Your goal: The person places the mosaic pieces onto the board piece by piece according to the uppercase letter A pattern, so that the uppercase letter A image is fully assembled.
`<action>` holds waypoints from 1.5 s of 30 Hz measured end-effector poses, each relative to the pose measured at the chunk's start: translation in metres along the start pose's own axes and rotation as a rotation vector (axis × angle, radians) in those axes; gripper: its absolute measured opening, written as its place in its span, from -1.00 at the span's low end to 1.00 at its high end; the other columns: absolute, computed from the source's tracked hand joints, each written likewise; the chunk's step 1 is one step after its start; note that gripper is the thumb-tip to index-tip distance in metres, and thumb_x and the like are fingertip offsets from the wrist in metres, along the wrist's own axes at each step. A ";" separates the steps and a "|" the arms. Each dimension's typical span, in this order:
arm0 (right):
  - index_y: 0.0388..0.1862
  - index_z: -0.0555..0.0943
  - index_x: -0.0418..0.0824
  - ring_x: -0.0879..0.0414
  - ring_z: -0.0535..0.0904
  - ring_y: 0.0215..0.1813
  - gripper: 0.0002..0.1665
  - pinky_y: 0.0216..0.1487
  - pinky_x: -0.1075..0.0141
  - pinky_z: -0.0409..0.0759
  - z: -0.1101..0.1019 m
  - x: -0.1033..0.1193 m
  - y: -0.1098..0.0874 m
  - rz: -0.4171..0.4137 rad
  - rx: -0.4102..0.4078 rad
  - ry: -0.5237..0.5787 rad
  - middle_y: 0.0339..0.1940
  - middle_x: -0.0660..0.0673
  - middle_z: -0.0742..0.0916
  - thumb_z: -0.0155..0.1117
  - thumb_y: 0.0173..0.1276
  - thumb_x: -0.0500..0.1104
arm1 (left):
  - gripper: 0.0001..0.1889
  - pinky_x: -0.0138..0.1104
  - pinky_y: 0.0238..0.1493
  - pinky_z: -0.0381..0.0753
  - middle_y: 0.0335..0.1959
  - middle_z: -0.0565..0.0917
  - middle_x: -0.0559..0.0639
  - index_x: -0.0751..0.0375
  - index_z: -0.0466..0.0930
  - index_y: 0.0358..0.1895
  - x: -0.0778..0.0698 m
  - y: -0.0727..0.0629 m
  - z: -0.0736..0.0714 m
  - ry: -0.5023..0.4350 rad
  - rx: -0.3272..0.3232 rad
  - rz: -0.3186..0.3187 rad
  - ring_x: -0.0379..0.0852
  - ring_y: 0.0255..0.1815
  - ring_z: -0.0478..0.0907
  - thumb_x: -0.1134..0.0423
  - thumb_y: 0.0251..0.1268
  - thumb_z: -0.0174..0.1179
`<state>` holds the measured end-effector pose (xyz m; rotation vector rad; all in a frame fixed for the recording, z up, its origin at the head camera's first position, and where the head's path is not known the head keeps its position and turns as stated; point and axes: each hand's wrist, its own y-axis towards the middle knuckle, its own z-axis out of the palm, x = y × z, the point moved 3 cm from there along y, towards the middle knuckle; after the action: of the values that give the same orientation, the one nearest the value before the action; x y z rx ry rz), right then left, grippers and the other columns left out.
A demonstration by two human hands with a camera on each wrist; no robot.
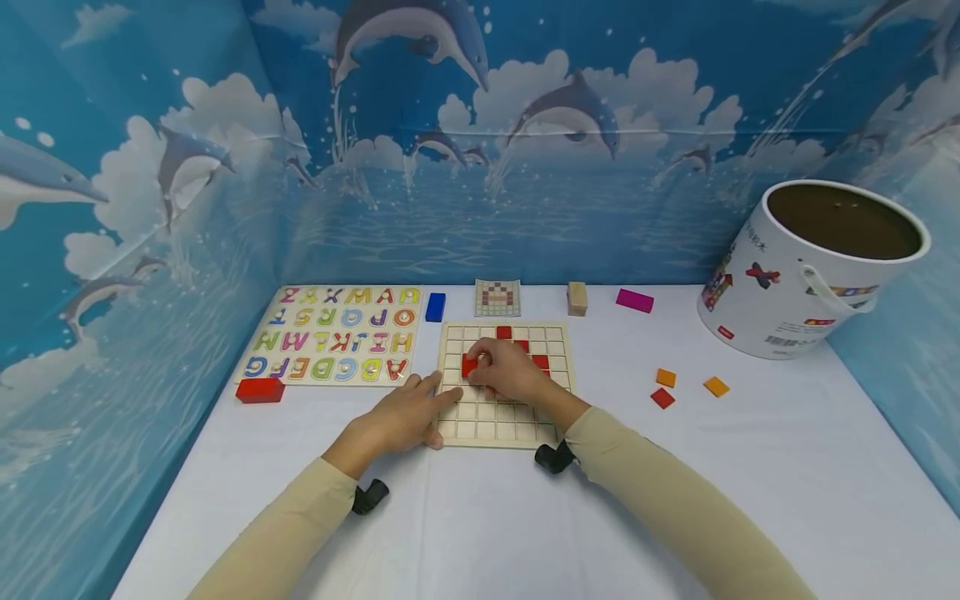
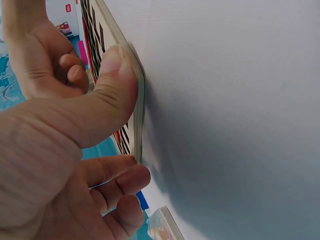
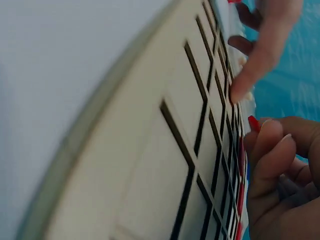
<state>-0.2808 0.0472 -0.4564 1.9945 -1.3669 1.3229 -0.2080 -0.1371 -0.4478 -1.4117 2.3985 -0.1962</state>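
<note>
A wooden grid board (image 1: 467, 429) lies flat on the table with several red square tiles (image 1: 541, 362) set in its cells. My left hand (image 1: 407, 410) rests at the board's left edge, its index finger reaching over the cells and its thumb against the near left corner. In the left wrist view, that thumb (image 2: 112, 95) presses on the board's rim. Over the middle of the board, my right hand (image 1: 510, 371) pinches a red tile (image 3: 253, 123) between thumb and fingertips. The palm hides several cells beneath it.
A pattern card (image 1: 497, 298), a blue block (image 1: 435, 307), a wooden block (image 1: 577, 298) and a magenta block (image 1: 634, 301) lie behind the board. An alphabet board (image 1: 337, 336) and red block (image 1: 260, 390) are left. Loose tiles (image 1: 665, 377) and a white bucket (image 1: 787, 292) stand right.
</note>
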 end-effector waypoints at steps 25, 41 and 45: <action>0.13 0.69 -0.23 -0.02 0.60 -0.27 -0.69 -0.24 0.20 0.62 -0.059 -0.021 -0.048 -0.032 -0.151 -0.082 -0.11 -0.13 0.70 0.30 0.48 -0.16 | -0.15 0.01 0.34 0.40 0.61 0.16 0.27 -0.06 0.31 0.57 -0.001 -0.001 0.002 -0.041 -0.011 0.008 0.17 0.41 0.26 0.01 0.18 0.42; 0.44 0.41 -0.27 -0.05 0.53 -0.27 -0.35 -0.31 0.27 0.56 -0.208 -0.141 -0.162 0.296 -0.416 0.005 -0.08 -0.28 0.55 0.20 0.55 0.09 | -0.13 0.00 0.35 0.39 0.60 0.19 0.23 -0.09 0.30 0.56 0.000 -0.003 0.002 -0.035 -0.024 -0.002 0.15 0.41 0.26 -0.01 0.15 0.43; 0.42 0.45 -0.23 -0.08 0.50 -0.13 -0.35 -0.27 0.27 0.54 -0.203 -0.149 -0.164 0.334 -0.344 -0.048 0.07 -0.30 0.57 0.24 0.52 0.10 | -0.12 0.01 0.35 0.38 0.61 0.18 0.21 -0.10 0.29 0.57 -0.001 0.000 0.002 -0.049 -0.022 -0.014 0.15 0.44 0.24 0.01 0.14 0.45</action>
<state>-0.2481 0.3462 -0.4556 1.6285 -1.8691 1.0782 -0.2068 -0.1363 -0.4498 -1.4269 2.3589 -0.1378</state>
